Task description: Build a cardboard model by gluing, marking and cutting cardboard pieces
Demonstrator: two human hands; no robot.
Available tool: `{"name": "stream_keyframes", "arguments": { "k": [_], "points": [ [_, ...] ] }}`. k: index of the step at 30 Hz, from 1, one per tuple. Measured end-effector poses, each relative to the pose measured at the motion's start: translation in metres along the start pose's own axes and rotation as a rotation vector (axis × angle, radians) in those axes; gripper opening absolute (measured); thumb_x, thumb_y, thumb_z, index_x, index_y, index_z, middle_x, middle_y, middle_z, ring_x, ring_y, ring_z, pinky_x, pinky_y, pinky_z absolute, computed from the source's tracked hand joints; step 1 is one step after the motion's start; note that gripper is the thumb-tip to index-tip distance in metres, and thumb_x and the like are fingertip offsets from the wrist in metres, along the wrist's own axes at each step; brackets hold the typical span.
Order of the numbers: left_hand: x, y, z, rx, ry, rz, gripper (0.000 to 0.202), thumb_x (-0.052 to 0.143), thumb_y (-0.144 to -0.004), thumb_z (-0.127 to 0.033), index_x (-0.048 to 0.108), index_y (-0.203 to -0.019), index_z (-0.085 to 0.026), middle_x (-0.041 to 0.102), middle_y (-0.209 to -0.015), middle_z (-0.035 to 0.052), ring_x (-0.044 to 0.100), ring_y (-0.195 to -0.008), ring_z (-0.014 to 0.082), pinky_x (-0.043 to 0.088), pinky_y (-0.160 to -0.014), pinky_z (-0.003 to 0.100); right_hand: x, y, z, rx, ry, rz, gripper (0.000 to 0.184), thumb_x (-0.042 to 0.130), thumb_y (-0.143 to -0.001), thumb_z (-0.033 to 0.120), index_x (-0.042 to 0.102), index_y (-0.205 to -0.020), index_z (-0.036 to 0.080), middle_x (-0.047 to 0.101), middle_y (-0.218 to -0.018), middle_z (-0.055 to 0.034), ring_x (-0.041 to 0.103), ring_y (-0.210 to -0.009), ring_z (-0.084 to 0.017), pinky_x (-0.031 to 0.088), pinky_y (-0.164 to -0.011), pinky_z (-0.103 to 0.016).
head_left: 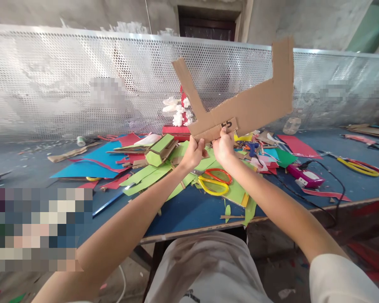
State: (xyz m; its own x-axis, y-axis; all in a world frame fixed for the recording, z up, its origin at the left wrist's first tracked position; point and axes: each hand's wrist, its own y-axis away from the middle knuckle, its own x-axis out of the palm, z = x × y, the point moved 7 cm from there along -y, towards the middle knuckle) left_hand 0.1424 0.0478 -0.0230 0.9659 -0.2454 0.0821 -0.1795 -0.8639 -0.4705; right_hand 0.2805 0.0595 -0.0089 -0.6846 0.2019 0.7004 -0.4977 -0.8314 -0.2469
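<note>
Both my hands hold up a large, irregular piece of cardboard (255,101) by its lower edge, above the table. My left hand (194,153) pinches a narrow folded flap at the left end of that edge. My right hand (223,147) grips the edge a little further right, its thumb just below printed black characters. Beneath the hands lie scissors (215,183) with one orange and one yellow handle. Light green paper sheets (148,174) spread under and around them. A green-covered cardboard box shape (160,150) rests left of my left hand.
On the blue table (177,214), blue paper (85,166) and red scraps lie left. A magenta device (306,176) with a black cord and a second pair of scissors (356,165) are at right. Behind stand a red piece with white paper flowers (178,115) and a perforated metal screen (66,84).
</note>
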Motion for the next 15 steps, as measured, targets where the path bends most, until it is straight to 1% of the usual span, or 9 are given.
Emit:
{"name": "stream_keyframes", "arguments": {
  "k": [2,5,7,10,12,14,15],
  "points": [
    [0.001,0.001,-0.002,0.025,0.009,0.027,0.035,0.070,-0.110,-0.045,0.041,-0.107,-0.027,0.050,-0.076,-0.0120,0.056,-0.048,0.0069,0.046,-0.050,0.022,0.001,0.000,0.000,0.001,-0.015,-0.003,0.037,0.065,-0.106,0.061,0.044,-0.109,0.031,0.077,-0.117,-0.0048,0.078,-0.115,-0.023,0.069,-0.102,-0.050],
    [0.001,0.003,-0.006,0.032,0.038,0.046,0.041,0.076,-0.106,-0.050,0.043,-0.110,-0.027,0.049,-0.073,-0.0128,0.054,-0.047,0.0074,0.045,-0.050,0.022,0.000,-0.002,0.000,-0.009,-0.021,-0.008,0.038,0.065,-0.105,0.062,0.044,-0.109,0.031,0.077,-0.116,-0.0048,0.078,-0.114,-0.023,0.069,-0.101,-0.049],
    [0.001,0.004,-0.009,0.020,0.071,0.060,0.045,0.080,-0.102,-0.053,0.045,-0.110,-0.027,0.051,-0.071,-0.0125,0.054,-0.049,0.0081,0.048,-0.053,0.023,-0.002,-0.005,0.001,-0.024,-0.007,0.005,0.039,0.066,-0.104,0.063,0.043,-0.108,0.031,0.077,-0.117,-0.0050,0.077,-0.114,-0.023,0.068,-0.100,-0.049],
    [0.001,0.006,-0.015,-0.018,0.121,0.094,0.049,0.089,-0.093,-0.056,0.053,-0.106,-0.025,0.062,-0.074,-0.0075,0.065,-0.062,0.0115,0.056,-0.061,0.025,-0.003,-0.009,0.002,-0.060,0.041,0.061,0.042,0.067,-0.100,0.065,0.042,-0.108,0.032,0.077,-0.122,-0.0061,0.077,-0.117,-0.024,0.068,-0.098,-0.049],
    [-0.001,0.007,-0.017,-0.067,0.167,0.085,0.053,0.095,-0.086,-0.058,0.061,-0.104,-0.022,0.071,-0.084,-0.0022,0.072,-0.071,0.0134,0.058,-0.065,0.025,-0.002,-0.008,0.003,-0.090,0.087,0.115,0.046,0.068,-0.098,0.069,0.045,-0.110,0.032,0.076,-0.126,-0.0073,0.076,-0.120,-0.026,0.068,-0.097,-0.049],
    [-0.005,0.007,-0.018,-0.119,0.226,0.055,0.059,0.100,-0.078,-0.061,0.067,-0.104,-0.020,0.077,-0.091,0.0018,0.074,-0.073,0.0138,0.058,-0.066,0.025,0.002,-0.004,0.004,-0.117,0.141,0.175,0.053,0.071,-0.095,0.075,0.049,-0.114,0.031,0.076,-0.128,-0.0087,0.076,-0.122,-0.028,0.068,-0.097,-0.050],
    [-0.007,0.007,-0.018,-0.137,0.251,0.044,0.061,0.101,-0.076,-0.063,0.069,-0.104,-0.019,0.078,-0.091,0.0030,0.074,-0.073,0.0139,0.059,-0.066,0.025,0.004,-0.001,0.005,-0.131,0.165,0.204,0.056,0.073,-0.093,0.077,0.050,-0.116,0.031,0.076,-0.129,-0.0093,0.076,-0.122,-0.028,0.068,-0.097,-0.049]
  ]
}}
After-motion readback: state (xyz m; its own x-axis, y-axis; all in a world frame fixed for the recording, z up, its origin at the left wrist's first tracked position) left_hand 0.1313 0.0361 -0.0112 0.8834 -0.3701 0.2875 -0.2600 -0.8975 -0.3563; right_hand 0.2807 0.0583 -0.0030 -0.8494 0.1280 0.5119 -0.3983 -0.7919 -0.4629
